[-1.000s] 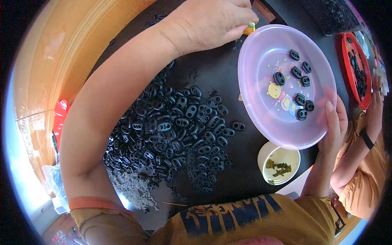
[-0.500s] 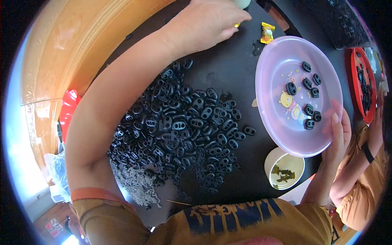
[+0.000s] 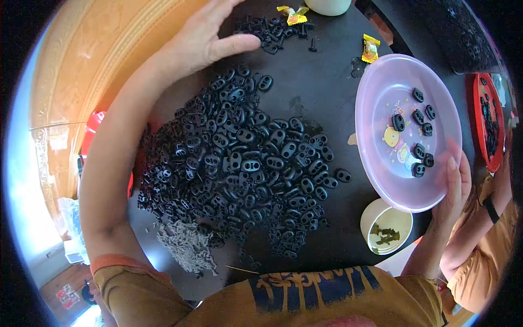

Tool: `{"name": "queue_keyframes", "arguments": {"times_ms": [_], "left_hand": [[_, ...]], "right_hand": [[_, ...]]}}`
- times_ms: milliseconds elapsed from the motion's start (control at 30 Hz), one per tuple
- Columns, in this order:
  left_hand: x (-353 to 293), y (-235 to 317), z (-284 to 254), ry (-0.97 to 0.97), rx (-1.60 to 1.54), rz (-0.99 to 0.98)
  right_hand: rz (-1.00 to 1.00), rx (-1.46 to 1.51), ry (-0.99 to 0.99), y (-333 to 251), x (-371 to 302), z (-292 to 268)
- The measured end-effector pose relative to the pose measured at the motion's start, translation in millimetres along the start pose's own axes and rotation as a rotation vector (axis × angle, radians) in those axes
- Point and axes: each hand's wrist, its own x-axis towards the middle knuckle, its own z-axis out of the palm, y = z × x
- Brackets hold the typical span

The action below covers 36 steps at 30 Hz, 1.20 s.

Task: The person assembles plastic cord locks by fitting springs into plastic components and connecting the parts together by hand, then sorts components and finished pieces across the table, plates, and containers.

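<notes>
My left hand is stretched out at the top, thumb and fingers apart, with nothing visible in it; its fingertips run past the upper edge. Beside it are small black plastic pieces, some with stems. Below spreads a big heap of black two-hole cord locks. At the right, my right hand grips the rim of a pink oval plastic basin, tilted above the table. Several assembled cord locks lie in it, over a printed bear.
Grey-white small springs are piled near my body. A cream cup holding dark green leaf-like bits stands under the basin. Yellow-wrapped candies and a pale cup sit farther back. A co-worker's arm is beside a red tray.
My left hand has moved left, away from the wrapped candies, uncovering them and the small black pieces. The view has shifted slightly; my right hand still holds the basin.
</notes>
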Motion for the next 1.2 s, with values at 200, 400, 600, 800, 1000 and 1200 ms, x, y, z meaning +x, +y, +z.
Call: {"name": "queue_keyframes", "arguments": {"times_ms": [200,400,600,800,1000,1200], "left_hand": [[27.4,1.3,20.7,-0.112,-0.004,0.111],[43.9,-1.7,26.6,-0.026,0.037,0.196],[43.1,6.7,24.7,0.006,-0.079,0.132],[43.0,43.3,36.5,0.053,0.044,0.090],[47.5,33.7,49.7,0.218,-0.079,0.196],[40.0,23.5,37.9,0.348,-0.120,0.197]], "right_hand": [[0.017,0.019,-0.059,3.5,1.6,-8.0],[0.027,0.032,-0.039,2.5,2.6,-8.3],[0.017,0.027,-0.024,0.2,2.7,-5.6],[0.015,0.044,-0.022,-0.6,0.7,-7.5],[-0.010,-0.051,-0.021,-6.1,1.0,1.1],[-0.025,-0.085,-0.062,-9.3,3.1,4.1]]}}
